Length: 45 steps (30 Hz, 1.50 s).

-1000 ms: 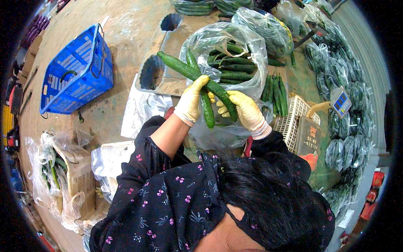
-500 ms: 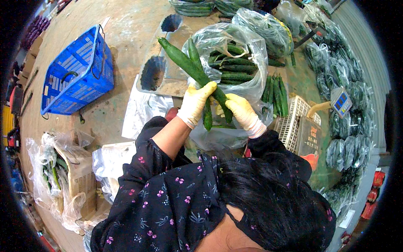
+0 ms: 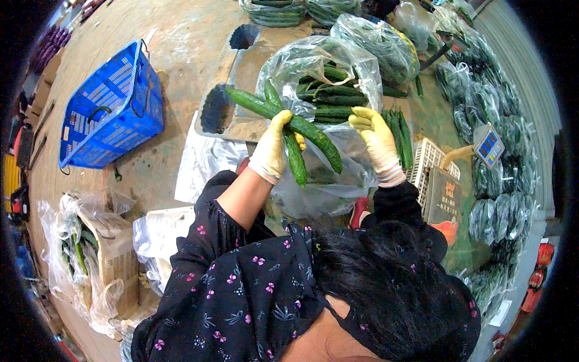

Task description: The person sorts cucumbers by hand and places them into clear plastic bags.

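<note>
- Since half a second ago the right hand point(image 3: 377, 142) has let go of the cucumbers point(image 3: 289, 123) and moved off to the right; a second ago both hands were closed together on the bunch.
- The left hand point(image 3: 272, 148), in a pale yellow glove, is wrapped around the bunch of long dark green cucumbers, which cross in its grip and stick out up-left and down-right, held over the mouth of the clear plastic bag point(image 3: 319, 84).
- The right hand, gloved the same, is curled with its fingers closed on the right edge of that bag, well apart from the bunch.
- More cucumbers lie stacked inside the bag, just beyond the hands.
- Open concrete floor point(image 3: 181, 42) stretches to the upper left; a blue plastic basket point(image 3: 111, 108) stands there on its own, near the left rim.
- To the right room is tight: loose cucumbers, a white slatted crate point(image 3: 425, 163) and a scale with a blue panel point(image 3: 488, 145) stand close, backed by a row of filled clear bags point(image 3: 494, 114).
- At lower left a cardboard box point(image 3: 114, 259) wrapped in clear plastic sits beside the person.
</note>
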{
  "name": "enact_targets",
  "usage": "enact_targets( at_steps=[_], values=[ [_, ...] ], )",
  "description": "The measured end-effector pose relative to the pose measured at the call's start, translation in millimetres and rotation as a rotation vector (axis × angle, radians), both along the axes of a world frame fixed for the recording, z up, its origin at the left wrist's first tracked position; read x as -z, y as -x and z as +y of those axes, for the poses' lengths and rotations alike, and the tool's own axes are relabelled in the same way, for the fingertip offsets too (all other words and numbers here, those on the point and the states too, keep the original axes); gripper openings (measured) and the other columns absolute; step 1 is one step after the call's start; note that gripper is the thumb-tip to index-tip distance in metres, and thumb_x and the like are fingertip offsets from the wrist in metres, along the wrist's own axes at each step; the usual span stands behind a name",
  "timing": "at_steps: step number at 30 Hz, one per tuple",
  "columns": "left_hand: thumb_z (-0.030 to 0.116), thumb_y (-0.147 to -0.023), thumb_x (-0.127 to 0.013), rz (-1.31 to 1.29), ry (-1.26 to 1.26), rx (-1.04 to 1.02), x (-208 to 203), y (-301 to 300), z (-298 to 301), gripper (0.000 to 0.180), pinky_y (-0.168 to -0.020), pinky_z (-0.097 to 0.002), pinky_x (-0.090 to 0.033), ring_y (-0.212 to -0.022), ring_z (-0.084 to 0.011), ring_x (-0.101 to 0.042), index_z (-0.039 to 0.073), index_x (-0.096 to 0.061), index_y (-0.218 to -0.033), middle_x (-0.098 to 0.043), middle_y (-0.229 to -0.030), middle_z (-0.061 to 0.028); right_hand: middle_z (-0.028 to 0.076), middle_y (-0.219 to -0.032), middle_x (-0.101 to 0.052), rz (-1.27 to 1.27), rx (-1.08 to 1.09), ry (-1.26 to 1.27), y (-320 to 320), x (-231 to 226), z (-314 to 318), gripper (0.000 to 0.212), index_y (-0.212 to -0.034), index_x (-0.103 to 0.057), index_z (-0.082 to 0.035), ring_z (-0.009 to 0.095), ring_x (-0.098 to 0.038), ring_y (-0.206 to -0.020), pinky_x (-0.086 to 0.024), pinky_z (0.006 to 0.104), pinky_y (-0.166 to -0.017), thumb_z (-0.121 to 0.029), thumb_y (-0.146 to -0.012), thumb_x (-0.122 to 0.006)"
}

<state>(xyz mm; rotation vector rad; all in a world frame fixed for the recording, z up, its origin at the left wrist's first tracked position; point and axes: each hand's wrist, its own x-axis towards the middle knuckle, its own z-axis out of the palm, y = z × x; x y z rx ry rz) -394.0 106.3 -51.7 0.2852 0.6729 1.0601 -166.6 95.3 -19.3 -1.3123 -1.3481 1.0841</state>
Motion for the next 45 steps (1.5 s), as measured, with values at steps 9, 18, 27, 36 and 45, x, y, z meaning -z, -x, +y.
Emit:
enact_targets(
  at_steps=[9, 18, 27, 36, 45],
  values=[
    [0.028, -0.083, -0.062, 0.291, -0.256, -0.080, -1, -11, -6, 0.028, -0.071, -0.0276, -0.044, -0.073, -0.0118, -0.054, 0.005, -0.059, -0.099, -0.060, -0.083, -0.0026, 0.010, -0.094, -0.062, -0.298, -0.265, 0.081, 73, 4, -23, 0.042, -0.114, -0.052, -0.002, 0.018, -0.059, -0.087, -0.047, 0.0297, -0.076, -0.031, -0.085, -0.060],
    [0.021, -0.085, -0.058, 0.036, -0.248, 0.106, -2, -4, -3, 0.032, -0.074, -0.0310, -0.047, -0.077, -0.0174, -0.058, 0.004, -0.051, -0.111, -0.062, -0.089, -0.0086, 0.003, -0.072, -0.057, 1.140, -0.305, 0.634, 43, 39, -9, 0.029, -0.094, -0.055, -0.004, 0.013, -0.053, -0.058, -0.043, 0.0262, -0.053, -0.031, -0.085, -0.058],
    [0.011, -0.084, -0.048, 0.158, -0.455, 0.140, 7, -20, -8, 0.048, -0.095, -0.0288, -0.034, -0.106, -0.0158, -0.047, 0.002, -0.037, -0.130, -0.051, -0.117, -0.0055, 0.004, -0.105, -0.053, 0.556, -0.218, 0.297, 66, 21, -32, 0.050, -0.118, -0.046, -0.005, 0.016, -0.052, -0.093, -0.041, 0.0289, -0.085, -0.004, -0.072, -0.065],
    [0.028, -0.084, -0.054, -0.098, -0.383, 0.275, -17, -6, -7, 0.061, -0.083, -0.0333, -0.044, -0.105, -0.0196, -0.052, 0.005, -0.028, -0.134, -0.046, -0.127, -0.0130, 0.014, -0.107, -0.057, 0.967, -0.352, 0.368, 28, 8, -26, 0.052, -0.122, -0.043, 0.004, 0.023, -0.061, -0.092, -0.050, 0.0357, -0.082, -0.013, -0.077, -0.064],
    [0.031, -0.087, -0.051, -0.068, -0.374, 0.362, -14, 6, -4, 0.053, -0.058, -0.0303, -0.051, -0.067, -0.0213, -0.061, 0.007, -0.032, -0.131, -0.061, -0.098, -0.0181, 0.013, -0.111, -0.056, 0.942, -0.545, 0.163, 12, -26, -9, 0.065, -0.129, -0.035, -0.001, 0.028, -0.057, -0.100, -0.048, 0.0409, -0.086, -0.013, -0.074, -0.068]
  ],
)
